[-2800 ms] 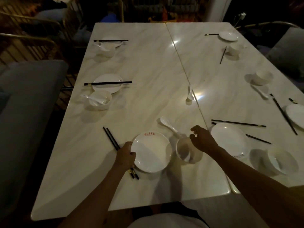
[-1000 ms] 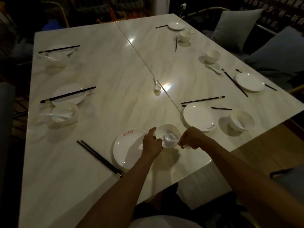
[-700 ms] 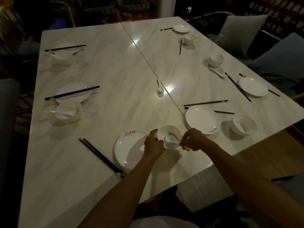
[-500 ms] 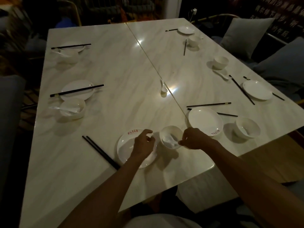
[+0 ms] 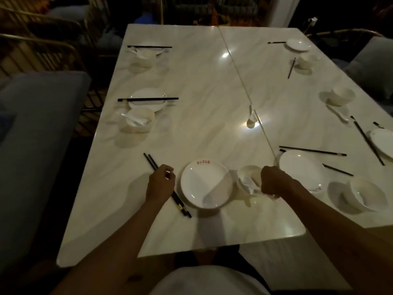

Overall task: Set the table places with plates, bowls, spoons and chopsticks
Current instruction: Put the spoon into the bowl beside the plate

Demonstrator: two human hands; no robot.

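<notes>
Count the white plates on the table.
6: far-left plate under chopsticks, mid-left plate, near plate with red lettering, plate right of the seam, plate cut off at the right edge, far-right plate.

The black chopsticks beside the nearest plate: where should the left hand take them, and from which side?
Grip the chopsticks near the middle, from above, where the left hand is. They lie flat, side by side, on the table, angled away to the left, so fingers pinch across both. The plate leaves little room on their right.

head cam | above near edge | looking down along table (image 5: pixel 202 81)
</notes>
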